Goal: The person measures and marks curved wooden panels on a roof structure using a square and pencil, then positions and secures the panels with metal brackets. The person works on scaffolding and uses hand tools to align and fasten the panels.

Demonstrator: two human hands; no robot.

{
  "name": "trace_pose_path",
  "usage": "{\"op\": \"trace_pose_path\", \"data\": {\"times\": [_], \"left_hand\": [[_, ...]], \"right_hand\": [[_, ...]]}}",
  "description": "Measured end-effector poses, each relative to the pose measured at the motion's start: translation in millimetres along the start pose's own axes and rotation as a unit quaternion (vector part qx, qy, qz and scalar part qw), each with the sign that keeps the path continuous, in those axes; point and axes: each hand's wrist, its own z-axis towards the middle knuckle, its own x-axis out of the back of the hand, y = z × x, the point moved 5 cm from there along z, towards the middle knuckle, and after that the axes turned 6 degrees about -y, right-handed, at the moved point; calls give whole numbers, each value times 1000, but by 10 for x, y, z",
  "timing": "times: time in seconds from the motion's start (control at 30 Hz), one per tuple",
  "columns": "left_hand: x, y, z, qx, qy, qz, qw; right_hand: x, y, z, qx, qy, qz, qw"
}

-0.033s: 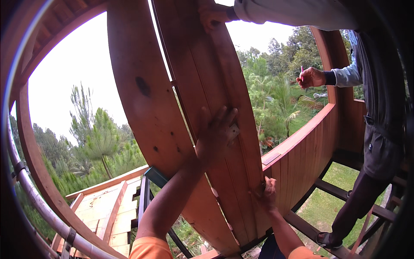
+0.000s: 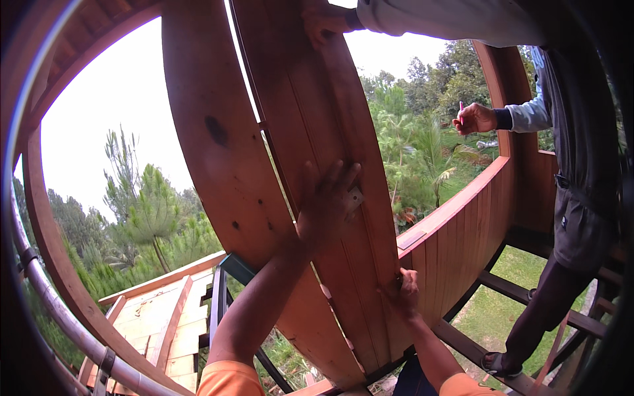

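Tall reddish-brown wooden boards (image 2: pixel 317 264) stand close in front of me, leaning slightly. My left hand (image 2: pixel 328 195) lies on the middle board with its fingers spread. Beside its fingertips is a small pale metal plate (image 2: pixel 355 200) with holes, partly covered by the hand. Lower down, my right hand (image 2: pixel 405 290) is closed around the right edge of the boards. To the left, across a narrow bright gap, stands another board (image 2: pixel 214 171) with dark knots. A co-worker's hand (image 2: pixel 323 23) rests on the boards near their top.
At the right a co-worker (image 2: pixel 581 165) stands on dark beams (image 2: pixel 492 290) above grass, holding a pink pen (image 2: pixel 461 113). A curved plank wall (image 2: pixel 456 244) runs behind. Lower left are a pale plank surface (image 2: pixel 142 313), a metal pipe (image 2: pixel 69 330) and a green-topped post (image 2: pixel 236 269).
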Motion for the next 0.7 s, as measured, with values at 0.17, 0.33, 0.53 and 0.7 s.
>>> {"op": "trace_pose_path", "data": {"times": [0.17, 0.33, 0.53, 0.7], "left_hand": [[96, 122, 123, 71, -29, -258, 963], [503, 74, 49, 202, -13, -704, 681], [524, 371, 3, 196, 70, -866, 454], [508, 726, -68, 182, 113, -908, 361]], "right_hand": [[54, 58, 20, -3, -55, -9, 998], [521, -294, -136, 84, 65, -21, 994], [1288, -867, -354, 29, -83, 251, 964], [1260, -1777, -235, 150, -216, 117, 958]]}}
